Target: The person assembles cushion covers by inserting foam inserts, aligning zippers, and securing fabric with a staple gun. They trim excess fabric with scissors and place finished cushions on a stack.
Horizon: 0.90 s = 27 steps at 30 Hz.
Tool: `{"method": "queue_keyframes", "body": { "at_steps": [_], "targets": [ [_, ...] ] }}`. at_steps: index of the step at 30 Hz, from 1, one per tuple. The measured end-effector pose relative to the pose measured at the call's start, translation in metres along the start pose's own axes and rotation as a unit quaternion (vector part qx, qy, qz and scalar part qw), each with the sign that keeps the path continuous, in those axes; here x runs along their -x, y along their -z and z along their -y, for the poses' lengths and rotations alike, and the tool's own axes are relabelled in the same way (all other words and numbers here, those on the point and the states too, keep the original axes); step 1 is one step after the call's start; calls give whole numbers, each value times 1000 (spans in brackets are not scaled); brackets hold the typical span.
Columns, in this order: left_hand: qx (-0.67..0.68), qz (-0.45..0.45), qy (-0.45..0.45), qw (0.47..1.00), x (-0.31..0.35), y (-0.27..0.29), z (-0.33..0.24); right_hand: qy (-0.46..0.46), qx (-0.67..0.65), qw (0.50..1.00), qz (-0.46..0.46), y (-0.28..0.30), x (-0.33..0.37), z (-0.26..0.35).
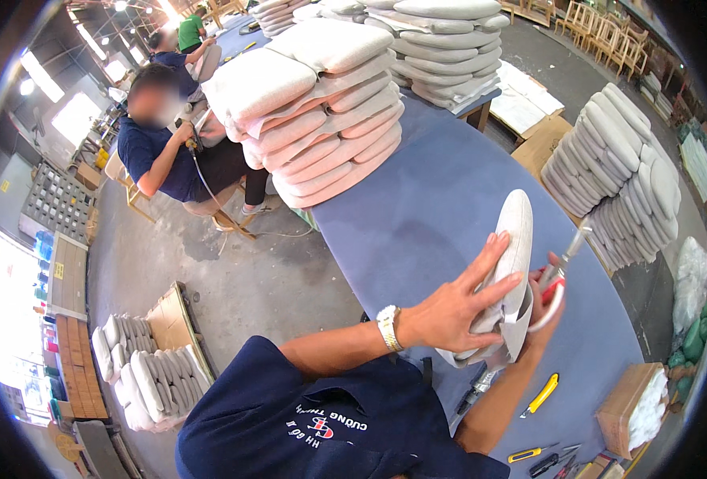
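A light grey padded seat cushion (515,227) stands on edge above the blue table, with loose fabric at its lower end. My left hand (445,315), with a watch on the wrist, grips its near side, fingers spread over the fabric. Behind the cushion, my right hand (540,323) is closed round what look like scissors (558,286) with red and white handles and the metal end pointing up and away. The cushion partly hides the right fingers. A silver and black tool (475,391), partly covered, lies beside my right forearm.
On the blue table (449,199) lie a yellow utility knife (542,394) and several small tools (545,463). A box with white stuffing (629,407) stands at right. Stacked cushions (314,96) rise at the far end; more cushions (617,168) stand right. A co-worker (162,144) sits left.
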State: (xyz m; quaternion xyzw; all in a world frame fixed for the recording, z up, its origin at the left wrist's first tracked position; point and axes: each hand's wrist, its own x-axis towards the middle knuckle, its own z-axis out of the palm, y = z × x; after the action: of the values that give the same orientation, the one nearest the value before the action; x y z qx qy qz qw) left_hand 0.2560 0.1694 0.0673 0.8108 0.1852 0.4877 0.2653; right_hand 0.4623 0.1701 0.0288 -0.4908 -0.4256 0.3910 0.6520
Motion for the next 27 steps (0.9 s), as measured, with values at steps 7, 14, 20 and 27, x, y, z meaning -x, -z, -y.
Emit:
{"method": "queue_keyframes", "body": {
  "at_steps": [7, 14, 20, 27],
  "targets": [
    [-85, -14, 78, 993, -16, -5, -20, -22, -107, 994, 0, -45, -1, 19],
    [-146, 21, 26, 989, -8, -3, -7, -51, -118, 991, 41, -29, -2, -15],
    [-142, 114, 10, 983, 3, 24, -2, -71, -71, 994, 35, -32, -5, -9],
    [-135, -21, -6, 991, -5, 27, 3, 6, -25, 998, 56, -34, -7, -15]
  ]
}}
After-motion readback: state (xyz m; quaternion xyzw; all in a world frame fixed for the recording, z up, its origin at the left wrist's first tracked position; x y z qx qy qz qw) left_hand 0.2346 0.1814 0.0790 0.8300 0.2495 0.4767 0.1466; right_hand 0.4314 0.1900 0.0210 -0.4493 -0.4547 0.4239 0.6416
